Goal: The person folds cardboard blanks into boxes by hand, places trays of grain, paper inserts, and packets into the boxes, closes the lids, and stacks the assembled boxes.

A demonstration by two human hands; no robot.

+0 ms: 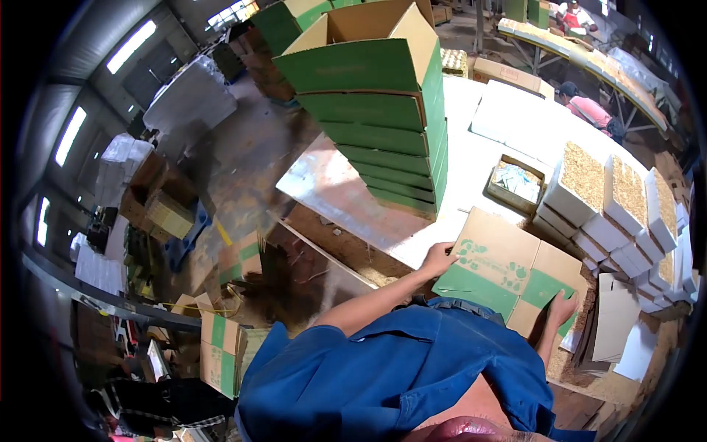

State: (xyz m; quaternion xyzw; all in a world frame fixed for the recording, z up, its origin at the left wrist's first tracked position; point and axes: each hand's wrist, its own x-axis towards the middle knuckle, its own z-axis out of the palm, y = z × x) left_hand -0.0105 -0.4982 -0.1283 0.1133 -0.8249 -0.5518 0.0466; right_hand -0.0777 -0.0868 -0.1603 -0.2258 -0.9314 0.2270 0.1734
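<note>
A flat, folded cardboard box [508, 258], brown with a green band and green print, lies against the front edge of the table before me. My left hand [440, 259] grips its left edge, thumb on the upper face. At the opposite edge, my right hand [564, 308] holds the lower right corner with its fingers curled round it. Beyond the left hand rises a tall stack of green and brown cardboard boxes [383, 125], the top one with its flaps up. A small open box of blue and white packets [515, 182] sits just past the cardboard.
To the right stand piled white blocks with grainy tan tops [582, 177] and leaning card sheets [617, 317]. White sheets [515, 118] cover the far table. More folded boxes [219, 353] stand at lower left. A person in pink [593, 114] is behind the table.
</note>
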